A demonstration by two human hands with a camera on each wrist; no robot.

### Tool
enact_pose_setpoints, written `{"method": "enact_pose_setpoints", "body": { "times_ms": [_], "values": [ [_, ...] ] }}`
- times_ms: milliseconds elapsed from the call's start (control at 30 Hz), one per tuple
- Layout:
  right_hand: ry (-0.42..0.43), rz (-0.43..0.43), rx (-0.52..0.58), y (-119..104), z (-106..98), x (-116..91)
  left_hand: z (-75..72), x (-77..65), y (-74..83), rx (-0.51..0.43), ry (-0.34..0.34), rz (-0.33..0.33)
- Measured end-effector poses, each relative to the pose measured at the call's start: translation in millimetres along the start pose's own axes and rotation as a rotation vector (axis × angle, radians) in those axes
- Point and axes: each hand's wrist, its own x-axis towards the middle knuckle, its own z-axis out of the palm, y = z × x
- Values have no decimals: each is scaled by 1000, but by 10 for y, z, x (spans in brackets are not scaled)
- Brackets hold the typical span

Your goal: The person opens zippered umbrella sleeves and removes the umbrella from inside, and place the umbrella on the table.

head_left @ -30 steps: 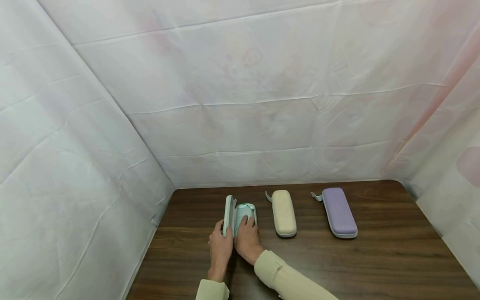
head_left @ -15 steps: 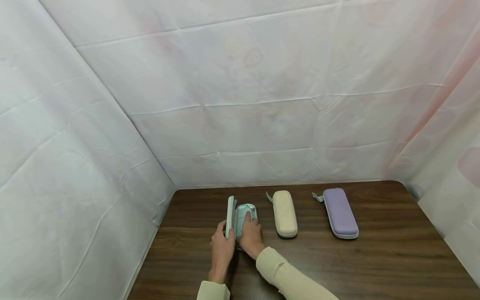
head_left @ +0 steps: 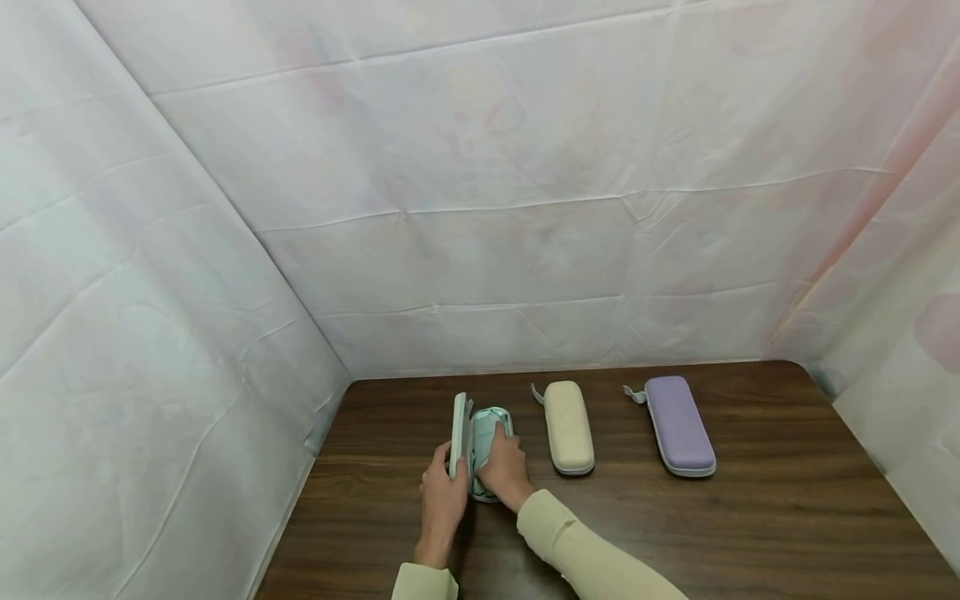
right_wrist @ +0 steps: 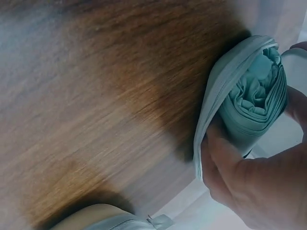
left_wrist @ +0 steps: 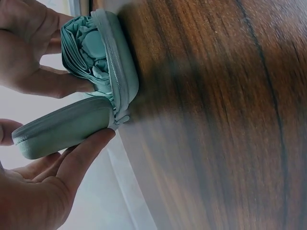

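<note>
A mint-green zip case (head_left: 458, 433) stands unzipped on the table, its lid raised on the left. Inside lies a folded mint-green compact umbrella (left_wrist: 79, 52), its pleated fabric bunched around a round end. My left hand (head_left: 442, 500) holds the lid (left_wrist: 67, 127) upright between thumb and fingers. Reaching into the case's right half, my right hand (head_left: 506, 471) grips the umbrella. In the right wrist view the fingers (right_wrist: 223, 153) are tucked between umbrella and case wall, with the thumb on the opposite side. The umbrella's near end sits within the case's rim.
A closed cream case (head_left: 568, 427) lies just right of the hands. Farther right is a closed purple case (head_left: 679, 425). Both have a strap at the far end. The brown wooden table (head_left: 780, 500) meets white fabric walls (head_left: 525, 250) at the back and sides.
My right hand has shifted slightly right and its fingers have dug down beside the umbrella, uncovering more of the case's near end. The lid has tilted slightly right and stands more upright.
</note>
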Motion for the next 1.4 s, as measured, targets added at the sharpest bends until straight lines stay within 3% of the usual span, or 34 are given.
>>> {"method": "enact_pose_setpoints", "body": {
  "times_ms": [367, 700, 967, 1167, 1400],
  "values": [
    [31, -76, 86, 229, -59, 117, -46, 26, -34, 20, 23, -33],
    [-65, 140, 327, 340, -157, 187, -75, 45, -64, 7, 15, -59],
    [-49, 206, 408, 252, -234, 111, -93, 51, -85, -32, 53, -72],
    [12, 134, 438, 196, -284, 90, -109, 63, -95, -50, 98, -67],
    [159, -38, 284, 215, -293, 153, -154, 81, -113, -55, 102, -95]
  ]
}}
